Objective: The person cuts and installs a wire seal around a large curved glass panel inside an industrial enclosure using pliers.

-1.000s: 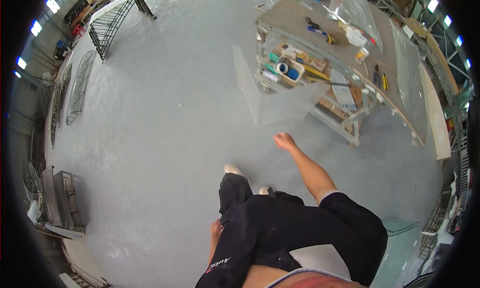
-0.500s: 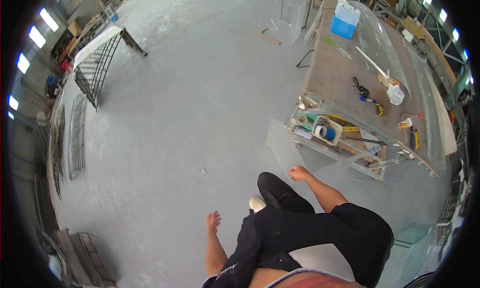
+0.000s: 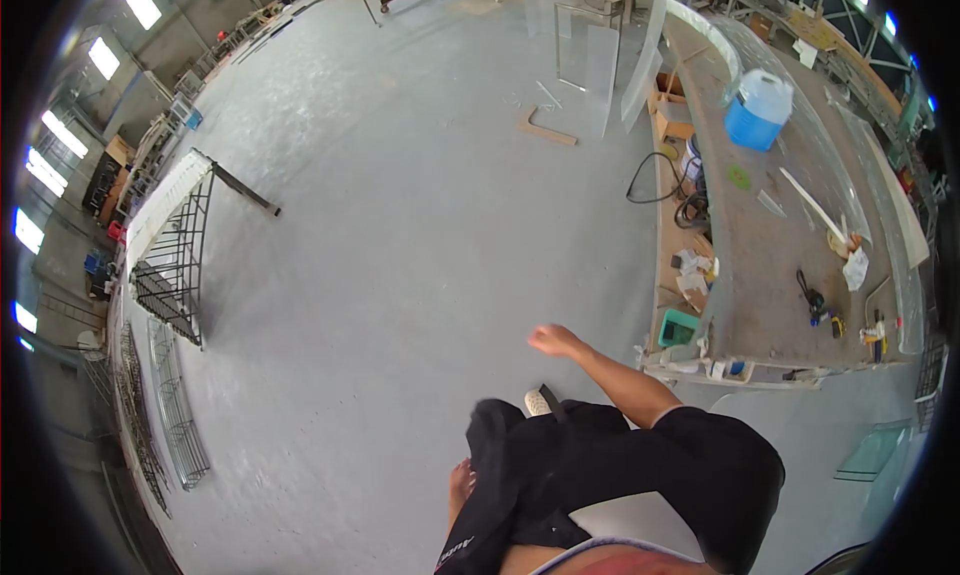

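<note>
My right hand swings out in front of my body over the grey floor. Its fingers are curled into a loose fist, with nothing showing in them. Beside my dark trousers, my left hand hangs low and is partly covered by the cloth. The fingers that show are slightly apart, and I see nothing in them. One light shoe shows on the floor between the hands. The nearest furniture to my right hand is a long workbench, which neither hand touches.
On the bench stand a jug of blue liquid, a white strip and hand tools. A green tray sits on its side shelf. A metal frame stands at left; an L-shaped brown piece lies ahead. Glass sheets are at right.
The view has shifted and tilted up, showing more floor ahead and the bench's side shelf. My right hand has swung forward and left; my left hand has dropped back beside my leg.
</note>
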A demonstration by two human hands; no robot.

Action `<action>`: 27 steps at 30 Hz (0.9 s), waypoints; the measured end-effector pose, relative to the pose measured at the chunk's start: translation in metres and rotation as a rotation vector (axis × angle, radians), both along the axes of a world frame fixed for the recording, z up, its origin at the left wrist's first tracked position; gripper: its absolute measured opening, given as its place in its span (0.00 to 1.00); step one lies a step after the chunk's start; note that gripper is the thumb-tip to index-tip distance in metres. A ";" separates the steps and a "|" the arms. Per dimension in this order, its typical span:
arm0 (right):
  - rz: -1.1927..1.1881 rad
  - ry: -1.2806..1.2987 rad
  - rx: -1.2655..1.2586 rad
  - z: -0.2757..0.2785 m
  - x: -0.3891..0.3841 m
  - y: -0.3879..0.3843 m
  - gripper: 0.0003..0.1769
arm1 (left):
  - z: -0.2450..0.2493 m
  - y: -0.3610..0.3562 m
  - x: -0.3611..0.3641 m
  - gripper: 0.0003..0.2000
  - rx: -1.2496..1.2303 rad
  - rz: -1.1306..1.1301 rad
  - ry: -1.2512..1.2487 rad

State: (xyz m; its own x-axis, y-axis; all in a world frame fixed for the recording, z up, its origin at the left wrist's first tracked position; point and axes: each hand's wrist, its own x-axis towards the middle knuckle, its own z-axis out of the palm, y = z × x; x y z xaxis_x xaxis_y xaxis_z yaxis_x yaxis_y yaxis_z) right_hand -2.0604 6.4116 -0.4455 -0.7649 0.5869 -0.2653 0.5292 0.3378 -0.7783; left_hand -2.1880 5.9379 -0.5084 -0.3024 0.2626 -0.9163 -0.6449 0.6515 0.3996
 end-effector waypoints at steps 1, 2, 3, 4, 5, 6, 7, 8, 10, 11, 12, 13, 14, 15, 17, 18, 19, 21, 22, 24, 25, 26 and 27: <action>-0.002 -0.017 -0.063 0.054 -0.050 0.025 0.22 | 0.003 0.015 -0.017 0.19 -0.006 0.031 0.004; 0.016 0.016 -0.093 0.098 -0.098 0.050 0.22 | 0.004 0.029 -0.037 0.19 -0.004 0.064 0.009; 0.036 0.050 -0.122 0.120 -0.144 0.075 0.22 | 0.003 0.043 -0.061 0.18 -0.007 0.092 0.010; 0.037 0.044 -0.118 0.119 -0.189 0.102 0.22 | 0.001 0.059 -0.086 0.18 -0.014 0.114 0.007; 0.045 0.071 -0.113 0.113 -0.233 0.130 0.23 | -0.006 0.075 -0.114 0.18 -0.015 0.136 -0.008; 0.044 0.104 -0.112 0.102 -0.274 0.157 0.23 | -0.013 0.091 -0.148 0.18 -0.020 0.146 -0.011; 0.021 0.105 -0.109 0.092 -0.309 0.182 0.23 | -0.019 0.109 -0.187 0.17 -0.024 0.147 -0.021; 0.019 0.052 -0.114 0.075 -0.337 0.209 0.23 | -0.024 0.126 -0.223 0.17 -0.032 0.139 -0.034; -0.076 -0.093 -0.085 0.017 -0.377 0.258 0.22 | -0.027 0.163 -0.303 0.17 -0.048 0.122 -0.052; -0.142 -0.202 -0.040 -0.025 -0.380 0.277 0.21 | -0.024 0.185 -0.347 0.16 -0.054 0.118 -0.058; -0.101 -0.472 -0.091 -0.067 -0.373 0.300 0.21 | -0.025 0.212 -0.391 0.16 -0.053 0.124 -0.066; -0.197 -0.507 -0.192 -0.105 -0.361 0.315 0.19 | -0.028 0.246 -0.445 0.16 -0.050 0.134 -0.059; -0.282 -0.542 -0.318 -0.079 -0.356 0.324 0.19 | -0.033 0.284 -0.501 0.16 -0.045 0.153 -0.050; -0.488 -0.548 -0.455 -0.056 -0.357 0.328 0.17 | -0.038 0.326 -0.559 0.15 -0.031 0.174 -0.025; -0.668 -0.405 -0.589 -0.071 -0.349 0.343 0.18 | -0.025 0.412 -0.674 0.16 0.016 0.164 0.097; -0.710 -0.452 -0.519 -0.068 -0.352 0.349 0.15 | -0.022 0.455 -0.732 0.16 0.078 0.116 0.180; -0.728 -0.486 -0.534 -0.072 -0.353 0.358 0.15 | 0.006 0.507 -0.778 0.15 0.113 0.076 0.250; -0.693 -0.619 -0.568 -0.079 -0.360 0.374 0.14 | 0.026 0.601 -0.873 0.16 0.156 -0.002 0.369; -0.637 -0.710 -0.583 -0.085 -0.373 0.382 0.15 | 0.033 0.643 -0.912 0.16 0.182 -0.024 0.452; -0.681 -0.776 -0.635 -0.118 -0.408 0.397 0.16 | 0.036 0.714 -0.974 0.16 0.219 -0.014 0.457; -0.815 -0.723 -0.765 -0.123 -0.439 0.416 0.16 | 0.040 0.754 -1.003 0.16 0.247 0.002 0.462; -0.943 -0.666 -0.898 -0.128 -0.472 0.434 0.16 | 0.039 0.783 -1.024 0.14 0.281 0.014 0.403; -0.881 -0.093 -0.385 -0.164 -0.498 0.428 0.12 | 0.033 0.805 -1.040 0.16 0.244 -0.047 0.393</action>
State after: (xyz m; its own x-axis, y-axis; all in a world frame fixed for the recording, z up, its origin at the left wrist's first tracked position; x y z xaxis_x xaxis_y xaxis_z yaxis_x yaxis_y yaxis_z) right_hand -2.5587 6.8399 -0.6096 -0.0578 0.8005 -0.5966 0.5361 -0.4793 -0.6949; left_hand -3.2278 6.7429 -0.4756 -0.5971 0.4776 -0.6445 -0.3862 0.5331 0.7528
